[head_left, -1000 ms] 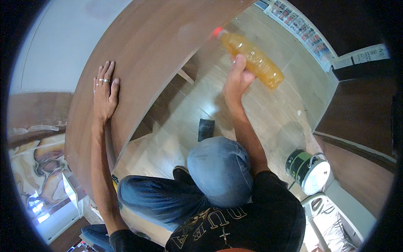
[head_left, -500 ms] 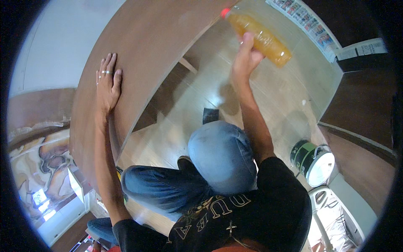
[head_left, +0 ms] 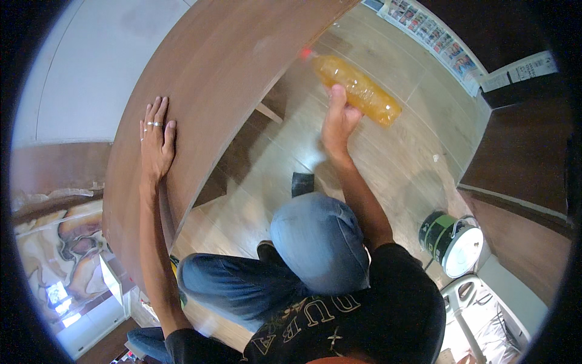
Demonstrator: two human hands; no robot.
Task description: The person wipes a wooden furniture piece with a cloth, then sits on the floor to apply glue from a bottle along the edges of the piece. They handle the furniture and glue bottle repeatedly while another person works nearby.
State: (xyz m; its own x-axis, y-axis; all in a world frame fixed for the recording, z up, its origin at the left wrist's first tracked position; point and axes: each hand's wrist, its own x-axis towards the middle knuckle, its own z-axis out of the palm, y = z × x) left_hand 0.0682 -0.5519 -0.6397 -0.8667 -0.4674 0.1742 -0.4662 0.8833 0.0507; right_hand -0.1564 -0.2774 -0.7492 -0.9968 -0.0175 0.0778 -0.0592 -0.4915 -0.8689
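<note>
Head view: the right hand (head_left: pixel 337 121) grips a clear plastic bottle (head_left: pixel 359 90) of orange liquid, fingers wrapped around its lower body, held far out above the wooden floor (head_left: pixel 400 164); its cap looks red, though blurred. The left hand (head_left: pixel 156 141) lies flat, fingers spread, on the brown tabletop (head_left: pixel 206 73) at left.

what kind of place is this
Probably a room indoors being fitted out or done up: a large brown wooden panel under the left hand, pale plank flooring, and a paint bucket standing by the wall. The right hand holds a bottle of orange liquid.
</note>
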